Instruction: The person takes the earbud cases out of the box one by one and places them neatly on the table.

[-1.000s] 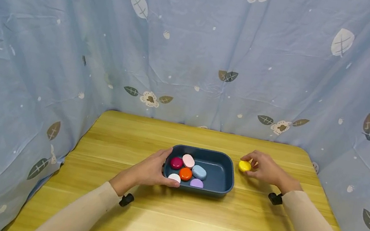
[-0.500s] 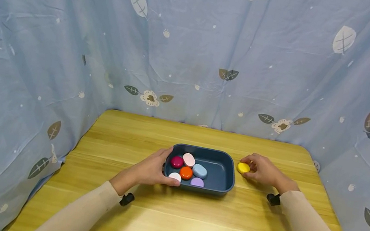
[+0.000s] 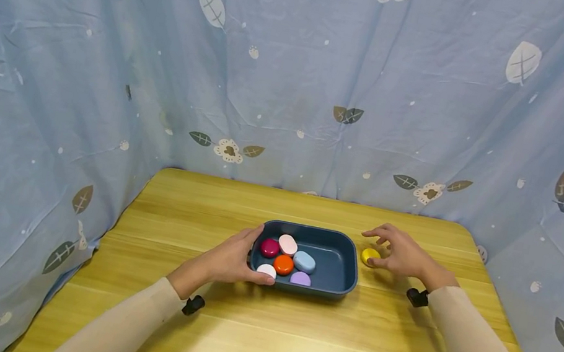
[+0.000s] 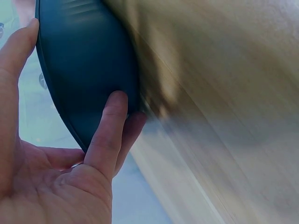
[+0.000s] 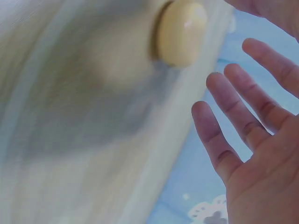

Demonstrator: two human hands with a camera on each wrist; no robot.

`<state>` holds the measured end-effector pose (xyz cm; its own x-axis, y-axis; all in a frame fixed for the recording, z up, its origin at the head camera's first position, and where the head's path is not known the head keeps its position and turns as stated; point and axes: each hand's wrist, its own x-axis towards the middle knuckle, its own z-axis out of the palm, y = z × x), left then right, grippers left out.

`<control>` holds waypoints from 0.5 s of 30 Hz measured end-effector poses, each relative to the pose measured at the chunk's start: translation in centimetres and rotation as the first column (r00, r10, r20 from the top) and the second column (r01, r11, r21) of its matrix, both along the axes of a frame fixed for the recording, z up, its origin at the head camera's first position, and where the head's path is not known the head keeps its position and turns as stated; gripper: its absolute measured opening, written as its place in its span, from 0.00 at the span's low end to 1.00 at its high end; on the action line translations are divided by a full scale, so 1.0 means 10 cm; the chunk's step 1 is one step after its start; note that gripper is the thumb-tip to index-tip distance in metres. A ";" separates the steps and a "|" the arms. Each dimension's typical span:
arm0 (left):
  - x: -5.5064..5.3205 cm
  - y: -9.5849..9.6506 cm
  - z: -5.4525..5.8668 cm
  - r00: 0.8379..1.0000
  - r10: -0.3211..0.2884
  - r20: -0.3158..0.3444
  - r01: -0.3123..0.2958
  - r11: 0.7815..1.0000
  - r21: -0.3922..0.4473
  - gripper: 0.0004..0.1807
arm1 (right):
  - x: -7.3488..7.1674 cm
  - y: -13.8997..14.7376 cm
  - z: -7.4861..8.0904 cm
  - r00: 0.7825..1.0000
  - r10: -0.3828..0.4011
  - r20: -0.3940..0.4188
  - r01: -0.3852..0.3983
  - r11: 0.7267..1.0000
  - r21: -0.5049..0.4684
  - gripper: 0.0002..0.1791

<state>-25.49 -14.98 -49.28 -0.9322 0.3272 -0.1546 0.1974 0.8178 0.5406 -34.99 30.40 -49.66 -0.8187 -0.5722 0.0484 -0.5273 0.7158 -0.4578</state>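
Plainly, a yellow piece (image 3: 369, 257) lies just right of a dark tray (image 3: 332, 266) on the counter (image 3: 297, 348).
Head view: the left hand (image 3: 224, 260) grips the tray's left end; left wrist: its fingers (image 4: 110, 121) press the outer wall, likely against sliding; right wrist: the right hand (image 5: 261, 161) holds nothing, spread wide, four fingertips apart from the piece, perhaps to give it room.

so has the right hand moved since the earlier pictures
Yes: in the head view, the right hand has opened, its fingers now nearer the table's back edge.
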 end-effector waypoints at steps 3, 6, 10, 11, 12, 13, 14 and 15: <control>0.00 0.00 -0.01 1.000 0.001 -0.001 -0.001 1.000 0.002 0.77 | 0.01 -0.09 0.10 1.000 0.008 -0.022 -0.008 1.000 -0.007 0.34; 0.00 -0.01 -0.01 1.000 0.000 -0.002 0.000 1.000 0.005 0.77 | 0.03 -0.22 0.20 0.997 0.035 -0.062 -0.035 0.999 -0.001 0.34; -0.01 -0.01 -0.02 1.000 -0.004 -0.001 0.004 1.000 0.008 0.77 | 0.06 -0.41 0.32 0.993 0.075 -0.094 -0.074 0.997 0.018 0.34; -0.01 -0.01 -0.03 1.000 -0.005 -0.001 0.005 1.000 0.008 0.77 | 0.08 -0.47 0.35 0.992 0.082 -0.092 -0.080 0.997 0.022 0.34; -0.01 -0.01 -0.03 1.000 -0.006 -0.002 0.006 1.000 0.009 0.77 | 0.09 -0.52 0.38 0.993 0.087 -0.085 -0.085 0.996 0.026 0.34; -0.01 -0.01 -0.03 1.000 -0.006 -0.002 0.006 1.000 0.010 0.77 | 0.11 -0.58 0.42 0.993 0.093 -0.075 -0.091 0.995 0.028 0.34; -0.01 -0.01 -0.03 1.000 -0.006 -0.001 0.006 1.000 0.012 0.78 | 0.12 -0.63 0.44 0.992 0.104 -0.073 -0.102 0.994 0.036 0.34; -0.01 -0.01 -0.03 1.000 -0.006 -0.002 0.006 1.000 0.013 0.78 | 0.14 -0.69 0.47 0.991 0.117 -0.069 -0.114 0.992 0.046 0.33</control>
